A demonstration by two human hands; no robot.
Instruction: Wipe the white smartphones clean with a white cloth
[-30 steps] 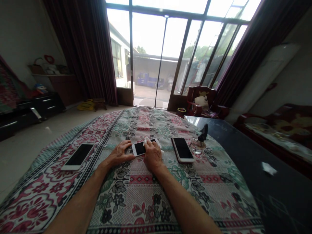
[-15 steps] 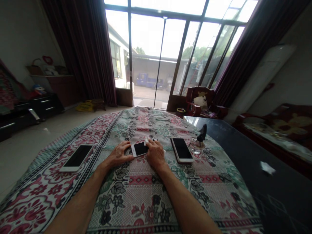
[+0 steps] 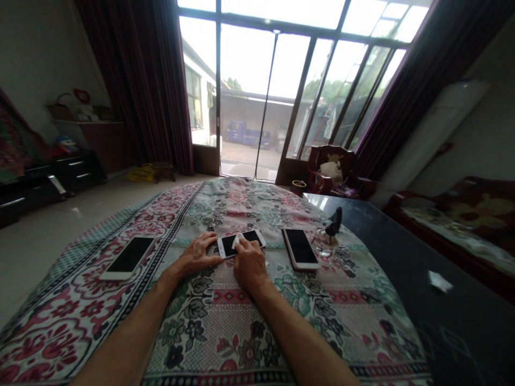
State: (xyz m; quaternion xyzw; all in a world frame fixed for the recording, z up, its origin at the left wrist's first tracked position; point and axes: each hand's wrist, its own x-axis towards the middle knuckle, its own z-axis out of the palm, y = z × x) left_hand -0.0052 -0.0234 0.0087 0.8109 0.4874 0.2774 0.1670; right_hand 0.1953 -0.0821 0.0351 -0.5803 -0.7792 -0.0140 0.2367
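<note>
A white phone (image 3: 252,238) with a dark screen lies in the middle of a flowered cloth (image 3: 225,316). My left hand (image 3: 197,254) rests on the cloth with its fingertips pressed against the phone's near-left end. My right hand (image 3: 249,262) is closed on a small white wipe (image 3: 238,239) and presses it onto the phone's screen.
A second phone (image 3: 127,257) lies at the left of the cloth and a third phone (image 3: 300,247) at the right. A small glass dish with a dark figure (image 3: 330,231) stands beside the third phone. A dark glossy table (image 3: 434,289) with a white scrap (image 3: 439,281) adjoins on the right.
My right hand with the wipe has slid leftward along the phone's screen, uncovering the phone's right end. The left hand has stayed in place.
</note>
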